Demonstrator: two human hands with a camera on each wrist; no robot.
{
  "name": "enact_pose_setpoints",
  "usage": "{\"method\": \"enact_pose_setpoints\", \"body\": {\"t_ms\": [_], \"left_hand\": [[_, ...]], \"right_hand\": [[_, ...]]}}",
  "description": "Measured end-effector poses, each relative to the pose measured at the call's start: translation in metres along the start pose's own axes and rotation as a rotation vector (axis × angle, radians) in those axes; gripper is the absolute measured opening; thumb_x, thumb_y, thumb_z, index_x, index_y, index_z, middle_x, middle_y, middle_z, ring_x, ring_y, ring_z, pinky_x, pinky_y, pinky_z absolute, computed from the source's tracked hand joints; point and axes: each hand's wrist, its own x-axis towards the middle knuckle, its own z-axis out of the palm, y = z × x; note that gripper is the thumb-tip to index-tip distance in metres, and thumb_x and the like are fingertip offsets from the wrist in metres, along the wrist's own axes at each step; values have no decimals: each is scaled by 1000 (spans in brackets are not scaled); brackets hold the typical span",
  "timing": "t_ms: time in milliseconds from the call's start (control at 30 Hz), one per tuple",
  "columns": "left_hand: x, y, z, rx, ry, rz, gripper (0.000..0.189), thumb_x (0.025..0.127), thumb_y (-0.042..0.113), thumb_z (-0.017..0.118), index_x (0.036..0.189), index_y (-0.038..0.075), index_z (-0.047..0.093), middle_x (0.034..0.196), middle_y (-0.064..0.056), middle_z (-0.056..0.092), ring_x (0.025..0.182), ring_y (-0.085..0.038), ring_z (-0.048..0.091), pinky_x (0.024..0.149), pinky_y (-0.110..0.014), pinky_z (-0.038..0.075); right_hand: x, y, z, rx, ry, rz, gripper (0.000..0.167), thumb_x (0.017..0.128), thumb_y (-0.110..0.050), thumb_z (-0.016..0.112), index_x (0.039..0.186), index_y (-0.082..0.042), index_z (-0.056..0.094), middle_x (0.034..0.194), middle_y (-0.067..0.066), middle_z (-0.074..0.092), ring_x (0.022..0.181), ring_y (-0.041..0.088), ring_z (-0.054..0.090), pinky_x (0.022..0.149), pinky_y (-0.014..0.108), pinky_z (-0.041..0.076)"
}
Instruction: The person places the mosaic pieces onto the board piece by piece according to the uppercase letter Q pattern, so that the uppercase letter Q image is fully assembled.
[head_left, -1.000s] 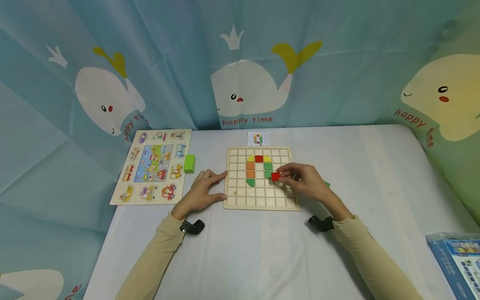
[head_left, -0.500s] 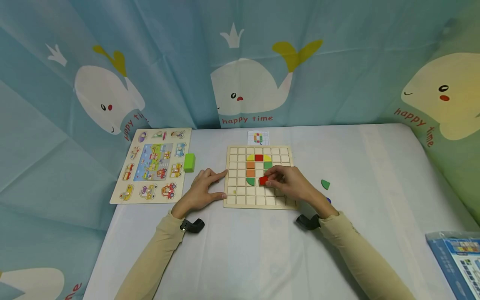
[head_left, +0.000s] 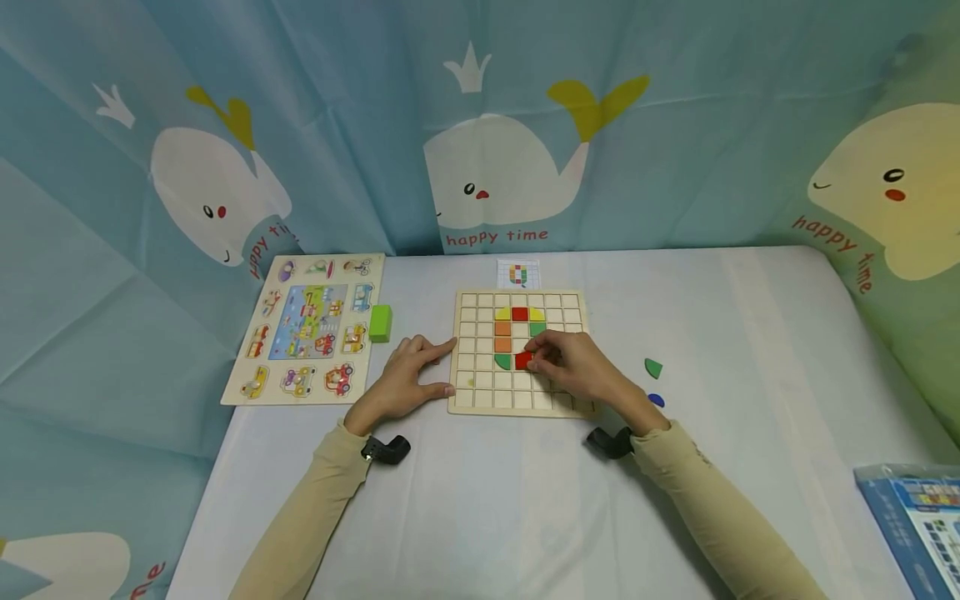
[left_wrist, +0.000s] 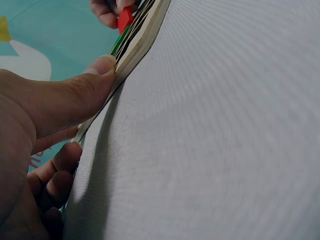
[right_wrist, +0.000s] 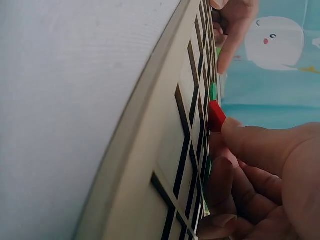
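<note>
A wooden grid board (head_left: 480, 402) lies flat in the middle of the table in the head view. My right hand (head_left: 581, 367) pinches a red square tile (head_left: 522, 361) between thumb and fingertips. The tile tilts in the right wrist view, low over the grid. It is just right of a green quarter-round tile (head_left: 502, 362). Above are two orange tiles (head_left: 502, 336), a red tile (head_left: 520, 314) between two yellow corner tiles, and a green tile (head_left: 537, 330); the right hand covers part of that column. My left hand (head_left: 403, 382) rests its extended thumb and index finger against the board's left edge.
Behind the board lies a pattern card (head_left: 517, 273). A loose green quarter-round tile (head_left: 654, 368) and a blue piece (head_left: 656, 400) are right of it. On the left are a vehicle puzzle board (head_left: 298, 385) and a green block (head_left: 380, 323); a blue package (head_left: 911, 525) lies front right.
My right hand has carried the red tile left and slightly down, to beside the lower green quarter-round tile. The loose green and blue pieces have come into sight. My left hand has stayed put.
</note>
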Motion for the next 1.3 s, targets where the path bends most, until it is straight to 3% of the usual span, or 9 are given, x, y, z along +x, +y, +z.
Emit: {"method": "enact_pose_setpoints", "body": {"t_ms": [533, 867, 1067, 1300], "left_hand": [[1, 0, 0, -2, -5, 3, 81, 89, 28, 88, 159, 16, 51, 104, -4, 51, 96, -18, 38, 92, -39, 31], [1, 0, 0, -3, -2, -1, 80, 88, 28, 88, 159, 16, 51, 105, -4, 51, 97, -17, 38, 92, -39, 31], [0, 2, -1, -4, -3, -3, 80, 89, 28, 88, 159, 16, 51, 105, -4, 51, 96, -18, 38, 92, -38, 31], [0, 4, -2, -4, -9, -5, 80, 89, 28, 87, 159, 15, 51, 105, -5, 51, 97, -18, 39, 91, -38, 31]], "right_hand": [[2, -5, 3, -98, -9, 13, 20, 98, -9, 75, 116, -2, 71, 93, 3, 75, 83, 12, 68, 76, 32, 57], [2, -4, 0, -119, -17, 1, 18, 96, -12, 77, 111, -4, 74, 82, -2, 69, 71, 9, 58, 67, 26, 50], [-10, 7, -18, -117, 34, -5, 17, 95, -8, 77, 111, -2, 75, 84, 2, 72, 72, 10, 61, 69, 28, 51], [-42, 31, -58, -179, 120, 91, 17, 94, -9, 78, 109, 0, 76, 87, 8, 74, 73, 14, 63, 63, 28, 50]]}}
